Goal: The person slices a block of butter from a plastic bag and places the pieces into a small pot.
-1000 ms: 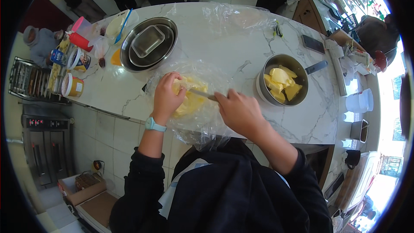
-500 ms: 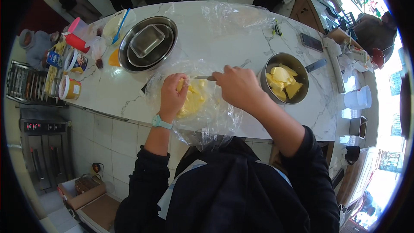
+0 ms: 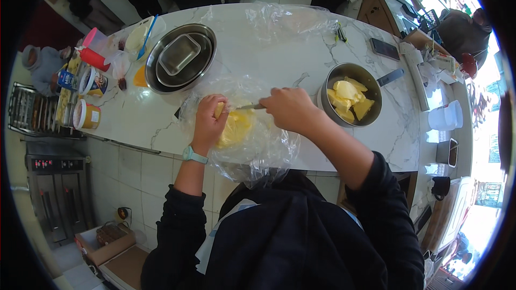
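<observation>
My left hand (image 3: 210, 118) is closed around a piece of yellow butter (image 3: 219, 109), fingertips pressed on its top. More yellow butter (image 3: 235, 129) lies under and beside that hand, on and partly behind clear plastic wrap (image 3: 258, 153). A knife (image 3: 251, 107) is gripped by its handle in my right hand (image 3: 289, 108). Its blade points left and reaches the butter near my left fingertips; the tip is hard to make out. Right of my right hand stands a metal saucepan (image 3: 325, 87) with several butter chunks (image 3: 348, 95) in it.
Nested metal bowls (image 3: 153, 78) with a small rectangular tin (image 3: 180, 53) stand left on the marble counter (image 3: 258, 53). Tubs (image 3: 87, 114) and a red squeeze bottle (image 3: 94, 58) line the left end. A phone (image 3: 384, 49) lies far right. Crumpled plastic (image 3: 290, 20) covers the back edge.
My right hand and the knife have dipped slightly toward me, and the blade now slants down to the left. My left hand keeps its hold on the butter. The whole view has shifted slightly.
</observation>
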### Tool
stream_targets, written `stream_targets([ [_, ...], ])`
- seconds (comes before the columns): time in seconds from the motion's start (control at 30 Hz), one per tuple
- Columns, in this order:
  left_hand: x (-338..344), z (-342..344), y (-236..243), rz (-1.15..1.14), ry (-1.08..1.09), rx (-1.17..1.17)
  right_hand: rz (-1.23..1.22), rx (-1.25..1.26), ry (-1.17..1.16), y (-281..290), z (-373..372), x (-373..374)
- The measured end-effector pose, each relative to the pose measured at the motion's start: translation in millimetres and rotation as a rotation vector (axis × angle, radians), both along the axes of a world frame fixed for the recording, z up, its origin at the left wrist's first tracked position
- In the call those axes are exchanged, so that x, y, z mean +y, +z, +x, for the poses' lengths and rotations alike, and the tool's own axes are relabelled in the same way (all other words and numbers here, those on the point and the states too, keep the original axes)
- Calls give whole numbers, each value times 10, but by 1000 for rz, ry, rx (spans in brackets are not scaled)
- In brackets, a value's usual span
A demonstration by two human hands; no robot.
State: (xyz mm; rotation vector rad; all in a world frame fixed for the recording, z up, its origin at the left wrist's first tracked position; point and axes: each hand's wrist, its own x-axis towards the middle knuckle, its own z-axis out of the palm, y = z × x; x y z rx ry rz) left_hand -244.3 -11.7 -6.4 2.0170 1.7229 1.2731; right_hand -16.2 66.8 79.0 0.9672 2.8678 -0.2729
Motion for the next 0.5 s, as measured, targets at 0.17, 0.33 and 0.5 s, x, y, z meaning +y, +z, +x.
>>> stream_targets([
  [0.17,-83,-141,-66,-78,-6,-61,-101,-139,33,362,135,-125],
  [0.33,-52,-118,-27,-108,-91,-69,32,-57,27,138,-64,-138],
  [0.5,-105,-184,29,-87,-120,-10,-75,-71,22,114,102,-170],
])
